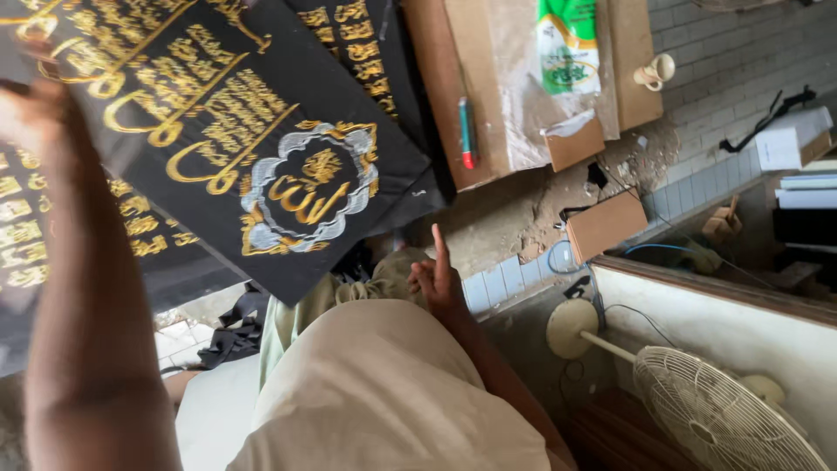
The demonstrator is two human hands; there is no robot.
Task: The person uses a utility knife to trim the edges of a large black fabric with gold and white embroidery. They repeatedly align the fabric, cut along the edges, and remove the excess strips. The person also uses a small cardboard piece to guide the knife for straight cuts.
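Two hands show, nearest the lens: the left hand point(30, 118), blurred at the frame's edge, seems to grip the black embroidered panel point(227, 131), though its fingers are hard to read. Lower down, the right hand point(436, 279) rests on the beige-clothed knee point(384, 384), forefinger raised, others curled, holding nothing. Beyond lies a tiled floor point(724, 61) with cardboard sheets point(514, 70), a marker point(467, 133) and small boxes point(605, 225). A white fan point(715, 419) is cut off below.
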